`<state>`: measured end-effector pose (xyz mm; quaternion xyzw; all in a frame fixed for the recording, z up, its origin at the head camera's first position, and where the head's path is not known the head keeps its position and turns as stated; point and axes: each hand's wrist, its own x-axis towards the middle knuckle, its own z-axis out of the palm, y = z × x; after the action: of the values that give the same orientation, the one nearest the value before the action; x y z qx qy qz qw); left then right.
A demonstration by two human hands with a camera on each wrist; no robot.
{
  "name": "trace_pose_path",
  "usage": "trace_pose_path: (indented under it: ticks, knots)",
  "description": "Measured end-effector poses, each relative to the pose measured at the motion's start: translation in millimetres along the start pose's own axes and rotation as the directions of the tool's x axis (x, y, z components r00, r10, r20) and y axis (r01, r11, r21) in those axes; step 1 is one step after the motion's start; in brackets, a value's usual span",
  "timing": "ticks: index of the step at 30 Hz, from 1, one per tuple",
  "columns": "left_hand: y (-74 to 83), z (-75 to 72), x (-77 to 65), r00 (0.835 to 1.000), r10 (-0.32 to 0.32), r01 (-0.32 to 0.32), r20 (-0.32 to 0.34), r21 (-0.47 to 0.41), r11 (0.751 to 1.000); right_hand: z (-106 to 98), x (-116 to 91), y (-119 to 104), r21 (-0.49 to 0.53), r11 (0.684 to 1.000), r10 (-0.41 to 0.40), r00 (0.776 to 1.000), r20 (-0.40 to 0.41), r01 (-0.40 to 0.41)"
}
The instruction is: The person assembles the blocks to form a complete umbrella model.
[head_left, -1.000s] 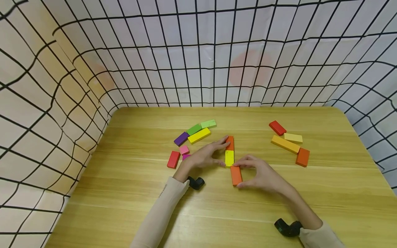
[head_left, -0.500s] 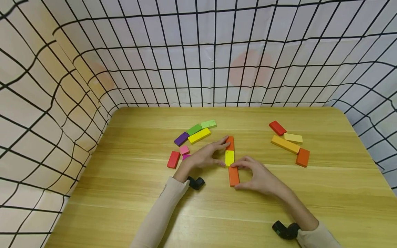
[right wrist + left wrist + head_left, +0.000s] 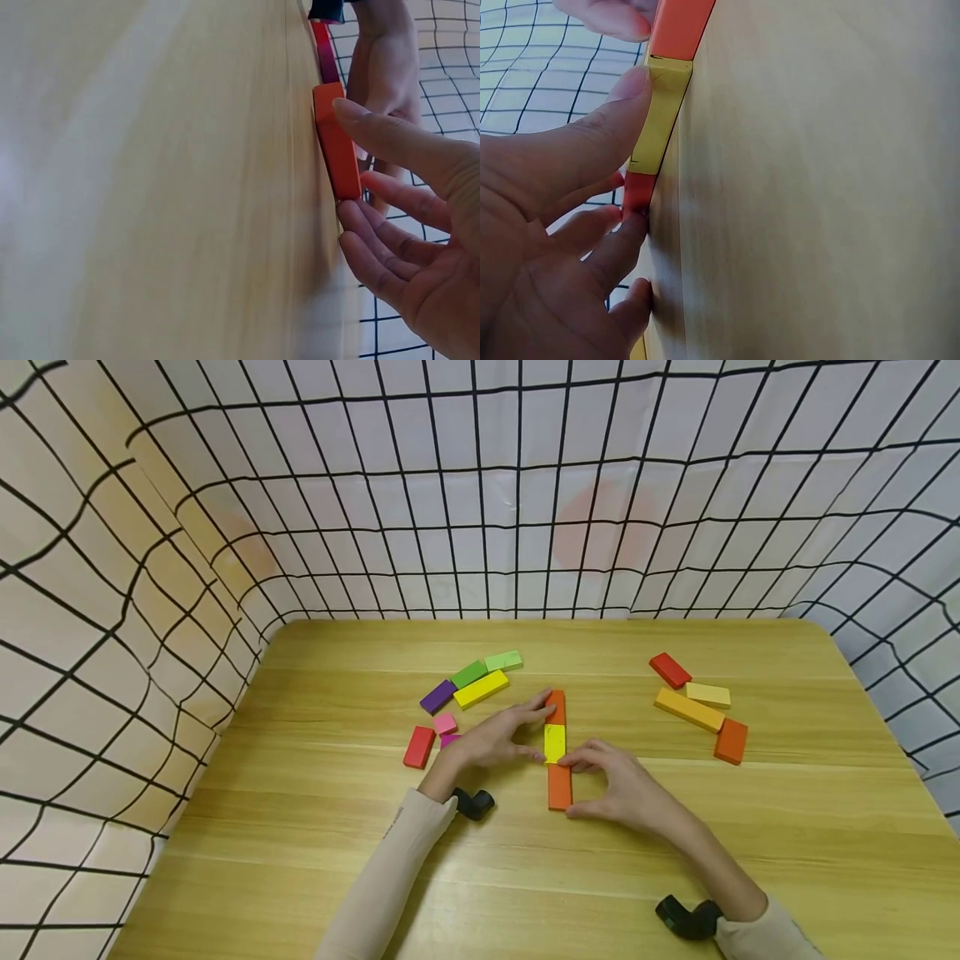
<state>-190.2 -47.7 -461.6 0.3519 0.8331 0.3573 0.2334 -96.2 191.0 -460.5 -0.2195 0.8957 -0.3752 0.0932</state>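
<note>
The near orange block [image 3: 559,787] has slid left, right fingers [image 3: 589,755] pinching it, left fingers [image 3: 531,705] pinching the yellow-orange pair [image 3: 555,733]

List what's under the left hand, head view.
The left hand partly covers a magenta block; one edge shows, the rest is hidden. It also overlaps the far orange block. Anything fully covered can't be seen.

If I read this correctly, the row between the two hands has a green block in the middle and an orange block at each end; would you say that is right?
Not quite: the middle block is yellow, not green, as the head view shows. The far orange block and near orange block are at the ends, as you said.
</note>
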Motion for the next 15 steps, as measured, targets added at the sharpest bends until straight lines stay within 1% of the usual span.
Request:
trace_pose_path:
  ticks: [7, 15]
  knots:
    - [-0.9, 0.4, -0.6, 1.000, -0.006, 0.006, 0.000, -0.004, 1.000, 2.2, 1.4, -2.9, -0.001, 1.000, 0.018, 1.000, -0.015, -0.018]
    - [-0.9, 0.5, -0.7, 1.000, -0.018, 0.018, 0.002, -0.011, 1.000, 2.7, 1.8, -3.1, -0.004, 1.000, 0.018, 1.000, -0.021, -0.018]
